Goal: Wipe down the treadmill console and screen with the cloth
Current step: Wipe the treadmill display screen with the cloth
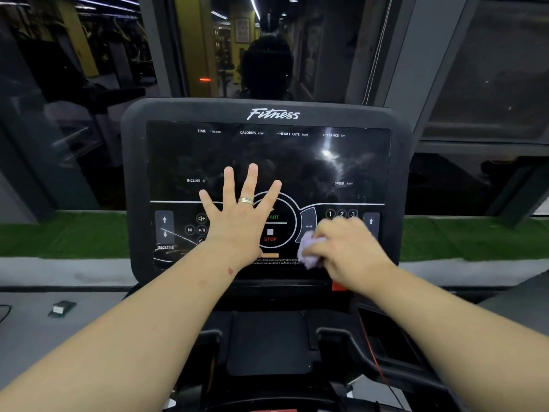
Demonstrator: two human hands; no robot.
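glossy screen (267,162), matt console (133,144), soft cloth (309,251)

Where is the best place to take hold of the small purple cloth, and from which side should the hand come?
Grip the cloth by its bunched middle, coming from the right and above, as the right hand does now: it is a soft crumpled wad pressed against the console, so curled fingers over its back probably hold best. The left hand lies flat on the screen.

Both forearms reach forward: the left hand (237,215) lies flat, fingers splayed, ring on one; the right hand (347,248) appears curled, knuckles up.
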